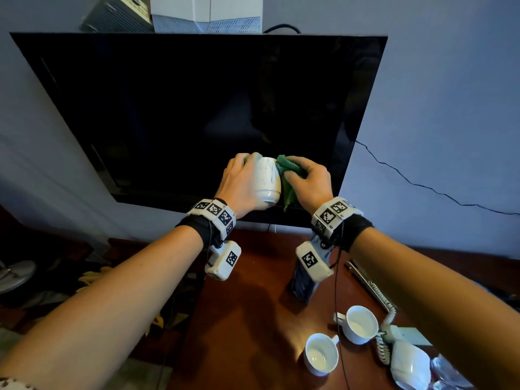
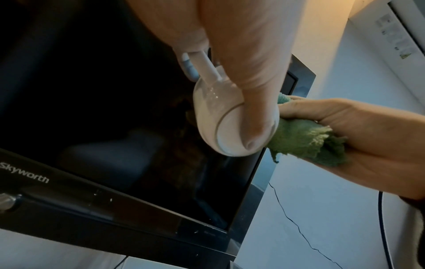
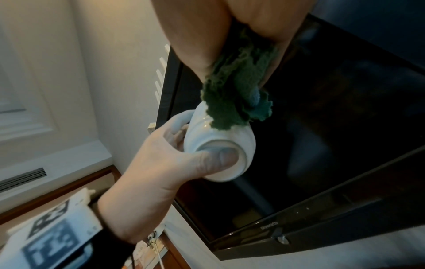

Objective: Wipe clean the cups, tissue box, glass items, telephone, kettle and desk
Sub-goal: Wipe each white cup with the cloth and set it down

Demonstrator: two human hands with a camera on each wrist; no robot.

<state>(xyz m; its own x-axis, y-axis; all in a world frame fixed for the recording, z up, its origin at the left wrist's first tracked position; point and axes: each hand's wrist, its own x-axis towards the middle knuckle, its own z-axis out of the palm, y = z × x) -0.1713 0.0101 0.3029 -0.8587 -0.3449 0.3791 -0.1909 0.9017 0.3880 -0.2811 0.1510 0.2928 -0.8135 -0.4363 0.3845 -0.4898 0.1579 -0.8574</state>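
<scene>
My left hand (image 1: pixel 242 181) grips a white cup (image 1: pixel 266 180) in the air in front of the TV, its base toward me, thumb on the base (image 3: pixel 220 158). My right hand (image 1: pixel 308 181) holds a bunched green cloth (image 1: pixel 287 170) and presses it against the cup's right side. In the left wrist view the cup (image 2: pixel 220 116) shows its handle up by my fingers, with the cloth (image 2: pixel 306 142) beside it. In the right wrist view the cloth (image 3: pixel 232 94) drapes over the cup's wall (image 3: pixel 207 131).
A black TV (image 1: pixel 197 114) hangs on the wall behind my hands. Below on the brown desk (image 1: pixel 247 319) stand two white cups (image 1: pixel 321 357) (image 1: pixel 361 324), a white telephone (image 1: pixel 408 361) with coiled cord, and a dark box (image 1: pixel 302 282). Glass items (image 1: pixel 447 372) sit at the lower right.
</scene>
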